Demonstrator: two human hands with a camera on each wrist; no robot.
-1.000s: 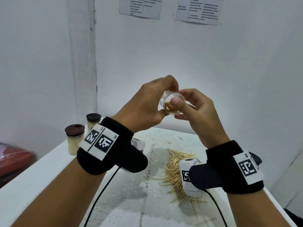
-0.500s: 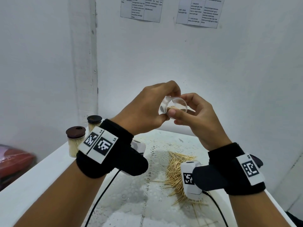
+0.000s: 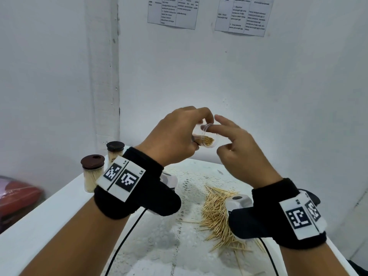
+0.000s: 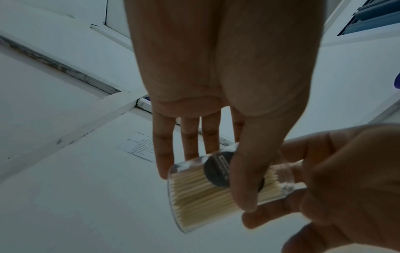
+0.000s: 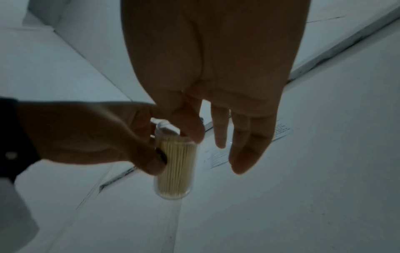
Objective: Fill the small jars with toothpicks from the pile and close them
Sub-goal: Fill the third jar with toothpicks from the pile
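My left hand (image 3: 183, 130) grips a small clear jar (image 3: 207, 138) in the air above the table, tilted with its open mouth toward my right hand. Toothpicks fill its lower part. In the left wrist view the thumb lies over a black label on the jar (image 4: 216, 188) and the fingers sit behind it. My right hand (image 3: 235, 140) is beside the mouth with loose, spread fingers, one fingertip on the rim. In the right wrist view its thumb touches the mouth of the jar (image 5: 175, 167). The toothpick pile (image 3: 217, 212) lies on the table below. No lid for this jar is visible.
Two filled jars with brown lids (image 3: 92, 174) (image 3: 115, 152) stand at the table's (image 3: 49, 220) far left edge. A white wall with two printed sheets (image 3: 173, 10) rises right behind. A red object (image 3: 18, 198) lies off the table's left side.
The jar has tipped further over, toward my right hand. My right hand has loosened from pinching the rim and its fingers have spread. Both hands have stayed at about the same height.
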